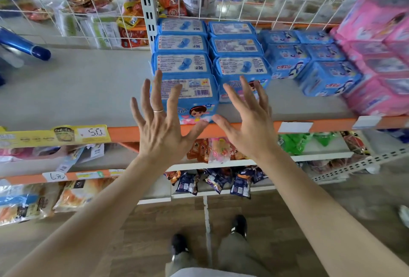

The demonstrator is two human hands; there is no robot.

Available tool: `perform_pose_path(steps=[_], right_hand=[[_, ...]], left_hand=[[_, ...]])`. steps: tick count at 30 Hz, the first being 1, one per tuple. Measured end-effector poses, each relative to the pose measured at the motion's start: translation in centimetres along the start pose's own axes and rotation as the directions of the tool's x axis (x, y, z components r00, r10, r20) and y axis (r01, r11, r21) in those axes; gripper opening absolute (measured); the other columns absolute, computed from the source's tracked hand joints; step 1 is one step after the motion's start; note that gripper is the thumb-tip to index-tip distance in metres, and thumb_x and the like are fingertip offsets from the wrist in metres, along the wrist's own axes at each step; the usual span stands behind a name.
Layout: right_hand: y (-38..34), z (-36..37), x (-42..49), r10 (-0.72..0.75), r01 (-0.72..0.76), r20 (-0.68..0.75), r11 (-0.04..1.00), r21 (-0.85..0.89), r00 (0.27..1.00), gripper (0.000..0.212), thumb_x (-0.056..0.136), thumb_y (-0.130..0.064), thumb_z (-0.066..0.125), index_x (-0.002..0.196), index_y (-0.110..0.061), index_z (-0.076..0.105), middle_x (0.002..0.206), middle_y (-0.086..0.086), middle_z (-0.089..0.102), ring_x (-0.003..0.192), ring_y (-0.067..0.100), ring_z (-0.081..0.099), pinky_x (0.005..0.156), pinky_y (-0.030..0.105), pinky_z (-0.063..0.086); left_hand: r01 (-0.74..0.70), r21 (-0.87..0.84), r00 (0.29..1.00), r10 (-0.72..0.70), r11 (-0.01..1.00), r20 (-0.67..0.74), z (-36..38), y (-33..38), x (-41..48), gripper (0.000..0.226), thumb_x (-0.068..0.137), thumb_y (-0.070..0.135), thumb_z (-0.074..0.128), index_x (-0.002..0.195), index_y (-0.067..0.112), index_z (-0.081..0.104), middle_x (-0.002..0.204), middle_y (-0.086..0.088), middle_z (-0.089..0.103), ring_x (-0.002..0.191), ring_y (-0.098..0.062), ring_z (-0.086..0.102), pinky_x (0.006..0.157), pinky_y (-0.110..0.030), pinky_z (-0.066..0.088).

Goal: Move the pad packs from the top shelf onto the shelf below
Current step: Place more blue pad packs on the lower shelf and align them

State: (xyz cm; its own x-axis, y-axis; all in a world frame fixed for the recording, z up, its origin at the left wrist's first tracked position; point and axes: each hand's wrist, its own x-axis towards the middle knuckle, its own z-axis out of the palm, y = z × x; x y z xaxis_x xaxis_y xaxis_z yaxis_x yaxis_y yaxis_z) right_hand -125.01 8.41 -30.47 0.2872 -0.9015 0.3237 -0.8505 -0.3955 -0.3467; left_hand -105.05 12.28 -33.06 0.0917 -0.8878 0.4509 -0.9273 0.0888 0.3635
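Observation:
Blue pad packs stand in two rows on the top shelf (77, 91), which has an orange front edge. The front pack of the left row (192, 93) sits at the shelf's lip, and the front pack of the right row (241, 68) is just behind it to the right. My left hand (159, 119) hovers with fingers spread in front of the left front pack. Beside it, my right hand (245, 115) has its fingers spread before the right row. Neither hand holds anything. The shelf below (254, 162) carries snack packets.
More blue packs (309, 60) and pink packs (380, 55) fill the top shelf's right side. A white wire grid (254, 0) backs the shelf. A blue tube (24, 44) lies at far left. Lower shelves hold bread and snack bags. My feet stand on the wooden floor.

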Motion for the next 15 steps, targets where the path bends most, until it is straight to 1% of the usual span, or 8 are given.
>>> perform_pose_path(steps=[2,4,7,10,13,15], right_hand=[[0.3,-0.7,-0.3,0.005,-0.005,-0.014,1.000,0.003,1.000,0.072,0.091,-0.067,0.046,0.153,-0.031,0.037,0.165,0.004,0.020,0.152,0.036,0.012,0.113,0.059,0.028],[0.4,-1.2,-0.6,0.004,-0.004,-0.015,1.000,0.012,1.000,0.071,0.091,-0.066,0.047,0.153,-0.032,0.037,0.166,0.003,0.020,0.152,0.035,0.011,0.114,0.058,0.026],[0.8,-2.0,-1.2,-0.020,0.020,0.007,1.000,0.013,1.000,0.073,0.091,-0.069,0.040,0.154,-0.033,0.035,0.167,0.000,0.016,0.153,0.032,0.008,0.116,0.056,0.022],[1.6,-3.2,-1.7,-0.057,0.057,0.016,0.998,0.011,0.998,0.074,0.090,-0.071,0.038,0.154,-0.036,0.033,0.167,-0.002,0.014,0.154,0.030,0.006,0.118,0.056,0.017],[2.5,-4.8,-2.1,-0.094,0.094,0.052,0.995,0.014,0.994,0.074,0.090,-0.072,0.035,0.155,-0.039,0.029,0.167,-0.002,0.010,0.154,0.030,0.002,0.118,0.057,0.014],[3.4,-5.9,-2.6,-0.153,0.151,0.066,0.988,0.025,0.986,0.071,0.090,-0.072,0.034,0.154,-0.040,0.030,0.168,-0.002,0.008,0.154,0.029,0.000,0.118,0.057,0.012]], left_hand=[[-0.018,-0.008,1.000,0.018,1.000,0.013,0.1,0.7,0.0,0.087,0.087,0.077,0.044,0.152,0.024,0.020,0.166,-0.018,0.004,0.153,-0.039,0.003,0.116,-0.070,0.010],[-0.038,-0.009,0.999,0.039,0.999,0.028,0.1,1.4,-0.3,0.086,0.088,0.077,0.043,0.152,0.023,0.022,0.166,-0.017,0.005,0.153,-0.039,0.004,0.115,-0.070,0.011],[-0.049,0.017,0.996,0.047,0.999,0.071,-0.2,2.5,-0.9,0.087,0.088,0.079,0.036,0.154,0.024,0.021,0.166,-0.017,0.005,0.153,-0.039,0.005,0.116,-0.069,0.011],[-0.043,0.046,0.995,0.039,0.998,0.095,-0.6,3.9,-1.0,0.086,0.088,0.080,0.034,0.154,0.027,0.020,0.167,-0.015,0.004,0.153,-0.037,0.003,0.117,-0.068,0.010],[-0.043,0.088,0.995,0.036,0.995,0.088,-1.2,5.8,-1.1,0.086,0.088,0.078,0.039,0.154,0.026,0.024,0.167,-0.014,0.004,0.153,-0.037,0.003,0.116,-0.069,0.011],[-0.032,0.103,0.997,0.026,0.994,0.066,-1.6,7.1,-1.5,0.087,0.088,0.076,0.043,0.155,0.024,0.026,0.167,-0.014,0.004,0.153,-0.037,0.004,0.115,-0.070,0.013]])
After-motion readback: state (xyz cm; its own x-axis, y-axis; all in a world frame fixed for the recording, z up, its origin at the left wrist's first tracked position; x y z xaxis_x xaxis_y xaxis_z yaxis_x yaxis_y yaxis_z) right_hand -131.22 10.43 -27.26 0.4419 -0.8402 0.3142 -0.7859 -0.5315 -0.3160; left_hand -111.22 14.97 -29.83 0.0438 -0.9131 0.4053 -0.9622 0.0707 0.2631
